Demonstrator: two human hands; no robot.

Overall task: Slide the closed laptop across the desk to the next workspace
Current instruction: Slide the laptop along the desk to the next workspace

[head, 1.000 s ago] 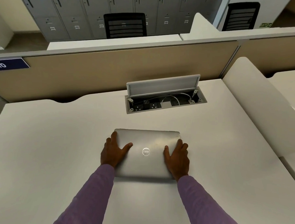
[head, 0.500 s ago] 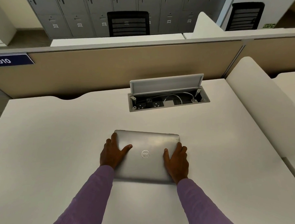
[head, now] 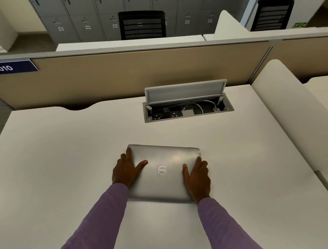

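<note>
Fingers (head: pixel 128 155) of the left hand (head: pixel 126 170) curl over the closed laptop's (head: pixel 163 182) left edge, thumb flat on the lid; the right hand (head: pixel 197 177) grips the right edge likewise. The laptop lies flat on the white surface (head: pixel 64 157), near its middle, with an open cable box (head: pixel 186 108) farther away.

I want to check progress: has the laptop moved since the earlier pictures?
Yes, slightly: the laptop now lies a little farther from the cable box, shifted toward the person and a little leftward.
</note>
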